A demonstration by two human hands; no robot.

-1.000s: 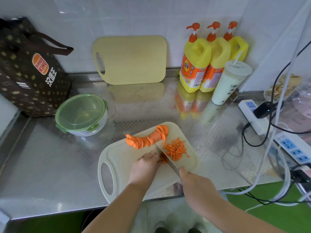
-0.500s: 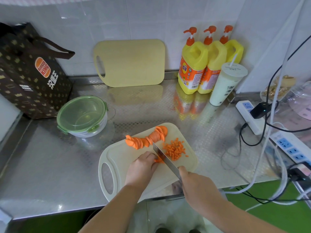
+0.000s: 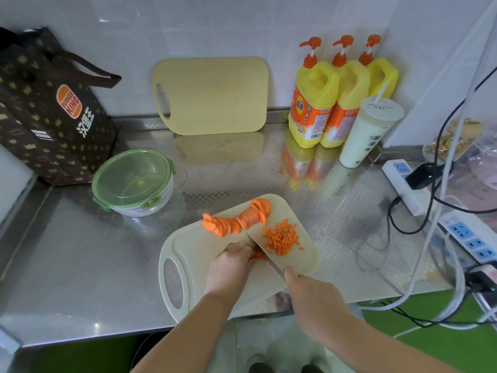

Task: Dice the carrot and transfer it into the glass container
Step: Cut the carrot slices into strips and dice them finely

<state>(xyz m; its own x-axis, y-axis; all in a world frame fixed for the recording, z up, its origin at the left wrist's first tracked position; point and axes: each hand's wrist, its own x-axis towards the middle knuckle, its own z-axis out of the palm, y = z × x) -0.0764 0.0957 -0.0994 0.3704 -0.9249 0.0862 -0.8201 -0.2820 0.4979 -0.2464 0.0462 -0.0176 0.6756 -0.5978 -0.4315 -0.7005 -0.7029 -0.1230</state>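
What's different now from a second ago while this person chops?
Very little. The right hand keeps working the steel kitchen knife in small chops; the left hand still holds orange carrot pieces beside the blade. The fanned carrot slices, diced pile and green-lidded glass container stayed put.

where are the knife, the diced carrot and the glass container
knife (image 3: 265, 256), head view, middle of the blade
diced carrot (image 3: 281, 238), head view, centre of the pile
glass container (image 3: 133, 177), head view, middle of its green lid
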